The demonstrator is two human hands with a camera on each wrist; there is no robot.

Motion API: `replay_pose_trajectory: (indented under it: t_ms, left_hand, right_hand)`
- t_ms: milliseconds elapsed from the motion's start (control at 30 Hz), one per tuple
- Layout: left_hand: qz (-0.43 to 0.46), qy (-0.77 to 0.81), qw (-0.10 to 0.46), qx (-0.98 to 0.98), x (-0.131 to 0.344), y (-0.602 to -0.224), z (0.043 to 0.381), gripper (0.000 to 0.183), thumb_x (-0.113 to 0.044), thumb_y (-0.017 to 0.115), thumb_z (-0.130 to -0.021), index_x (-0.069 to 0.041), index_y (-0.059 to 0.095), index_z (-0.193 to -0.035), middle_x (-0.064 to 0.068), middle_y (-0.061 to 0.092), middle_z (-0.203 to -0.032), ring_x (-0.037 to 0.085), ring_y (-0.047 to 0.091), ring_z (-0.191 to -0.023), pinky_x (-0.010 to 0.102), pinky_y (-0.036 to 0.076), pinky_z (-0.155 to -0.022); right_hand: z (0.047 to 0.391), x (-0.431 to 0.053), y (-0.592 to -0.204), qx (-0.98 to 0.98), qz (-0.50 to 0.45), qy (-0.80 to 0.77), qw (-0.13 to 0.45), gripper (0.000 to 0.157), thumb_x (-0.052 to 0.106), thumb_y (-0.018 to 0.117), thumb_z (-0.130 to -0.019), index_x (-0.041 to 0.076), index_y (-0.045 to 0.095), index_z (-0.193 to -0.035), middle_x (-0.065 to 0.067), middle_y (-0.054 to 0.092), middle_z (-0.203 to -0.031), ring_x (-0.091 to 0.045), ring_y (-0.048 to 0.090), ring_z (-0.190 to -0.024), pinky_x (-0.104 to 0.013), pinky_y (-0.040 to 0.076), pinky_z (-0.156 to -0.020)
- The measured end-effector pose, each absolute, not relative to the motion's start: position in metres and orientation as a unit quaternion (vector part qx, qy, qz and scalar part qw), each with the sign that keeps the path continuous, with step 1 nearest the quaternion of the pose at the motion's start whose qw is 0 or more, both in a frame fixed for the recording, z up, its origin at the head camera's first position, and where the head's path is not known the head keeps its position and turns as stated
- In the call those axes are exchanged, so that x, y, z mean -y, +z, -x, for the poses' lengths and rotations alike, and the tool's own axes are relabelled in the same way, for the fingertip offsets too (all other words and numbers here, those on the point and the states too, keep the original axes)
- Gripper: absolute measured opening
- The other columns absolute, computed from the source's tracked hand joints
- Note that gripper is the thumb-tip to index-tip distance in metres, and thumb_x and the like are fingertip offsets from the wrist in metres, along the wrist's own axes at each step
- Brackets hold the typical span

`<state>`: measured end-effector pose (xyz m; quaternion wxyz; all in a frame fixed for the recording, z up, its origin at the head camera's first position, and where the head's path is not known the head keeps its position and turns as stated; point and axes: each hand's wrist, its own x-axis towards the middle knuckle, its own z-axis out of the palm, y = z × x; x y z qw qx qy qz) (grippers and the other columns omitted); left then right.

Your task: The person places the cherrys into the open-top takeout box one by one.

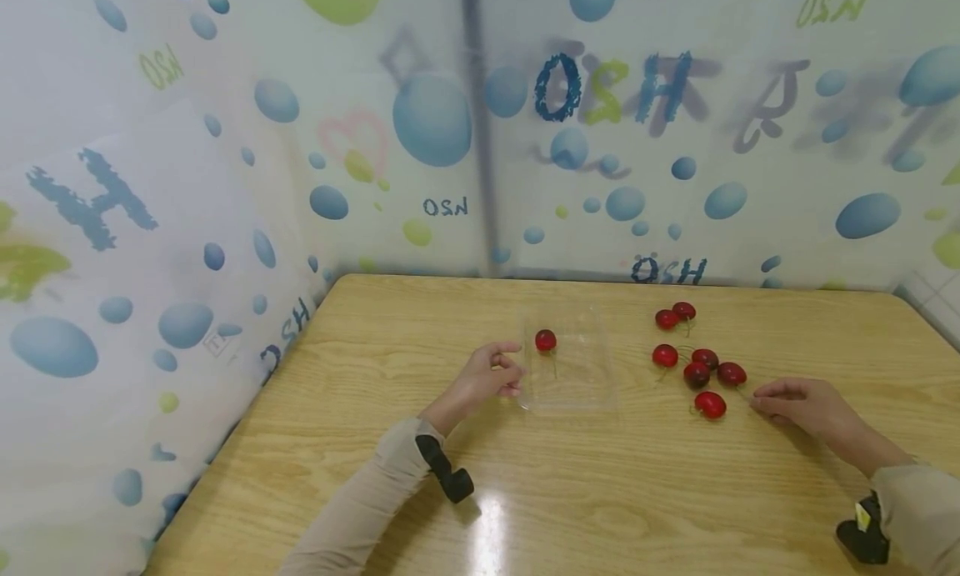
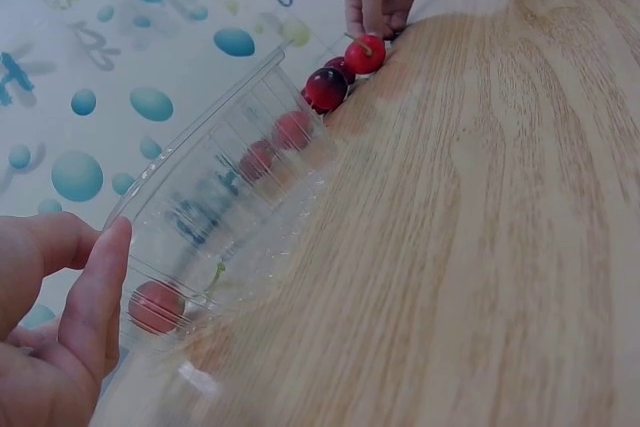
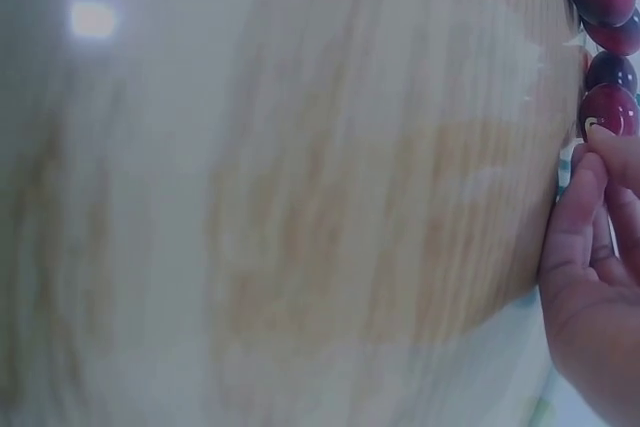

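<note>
A clear plastic box stands on the table, with one red cherry inside it. At its left side, my left hand holds the rim between thumb and fingers; the left wrist view shows the thumb against the clear wall. My right hand is to the right of a loose group of cherries. Its thumb and forefinger pinch the stem of the nearest dark red cherry, which also shows in the right wrist view as a cherry just beyond the fingertips.
Several other cherries lie between the box and my right hand, among them a bright red cherry in front and a pair with one cherry at the back. The wooden table meets a patterned curtain behind and at left.
</note>
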<state>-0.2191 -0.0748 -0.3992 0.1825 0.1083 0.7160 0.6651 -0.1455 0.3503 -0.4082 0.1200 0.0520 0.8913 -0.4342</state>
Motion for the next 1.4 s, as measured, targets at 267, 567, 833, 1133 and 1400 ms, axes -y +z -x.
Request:
replay_pose_trajectory:
  t_ms: [267,567,833,1133,1400]
  left_hand:
    - [-0.079,0.66,0.202,-0.72,0.074,-0.397,0.221,0.044,0.004,0.055,-0.084,0.005,0.04,-0.125,0.008,0.046,-0.082,0.014,0.056,-0.064,0.023,0.053,-0.059]
    - [-0.084,0.653,0.206,-0.724,0.074,-0.378,0.21,0.045,0.005,0.052,-0.085,0.008,0.037,-0.126,0.007,0.046,-0.081,0.012,0.055,-0.063,0.022,0.052,-0.058]
    - [-0.083,0.658,0.199,-0.721,0.074,-0.397,0.221,0.045,0.003,0.055,-0.084,0.005,0.039,-0.126,0.007,0.047,-0.081,0.012,0.055,-0.062,0.021,0.052,-0.056]
    - [-0.082,0.659,0.187,-0.724,0.073,-0.4,0.221,0.043,0.004,0.055,-0.083,0.005,0.041,-0.123,0.007,0.046,-0.08,0.013,0.056,-0.062,0.021,0.052,-0.056]
    - [-0.085,0.659,0.189,-0.723,0.073,-0.399,0.221,0.043,0.004,0.055,-0.084,0.006,0.04,-0.124,0.007,0.046,-0.081,0.012,0.055,-0.061,0.021,0.052,-0.056]
  right_hand:
    - [0.145,-0.352,-0.409,-0.901,-0.045,-0.421,0.098,0.048,0.032,0.06,-0.084,-0.011,0.055,-0.105,-0.008,0.062,-0.094,0.003,0.052,-0.071,-0.019,0.049,-0.062]
    - [0.144,-0.355,-0.401,-0.925,-0.045,-0.371,0.065,0.049,0.037,0.057,-0.085,-0.008,0.057,-0.106,-0.01,0.06,-0.096,0.007,0.046,-0.071,-0.019,0.045,-0.059]
    - [0.139,-0.351,-0.393,-0.921,-0.043,-0.386,0.037,0.042,0.031,0.057,-0.086,-0.007,0.057,-0.104,0.004,0.06,-0.088,0.007,0.048,-0.07,-0.024,0.046,-0.059]
    - [0.138,-0.344,-0.386,-0.916,-0.036,-0.398,0.018,0.043,0.034,0.057,-0.086,-0.005,0.056,-0.104,0.011,0.059,-0.088,0.007,0.049,-0.071,-0.02,0.045,-0.06]
    - [0.143,-0.332,-0.375,-0.919,-0.012,-0.395,0.017,0.04,0.034,0.055,-0.087,-0.001,0.056,-0.105,-0.004,0.058,-0.096,0.005,0.048,-0.075,-0.031,0.044,-0.066]
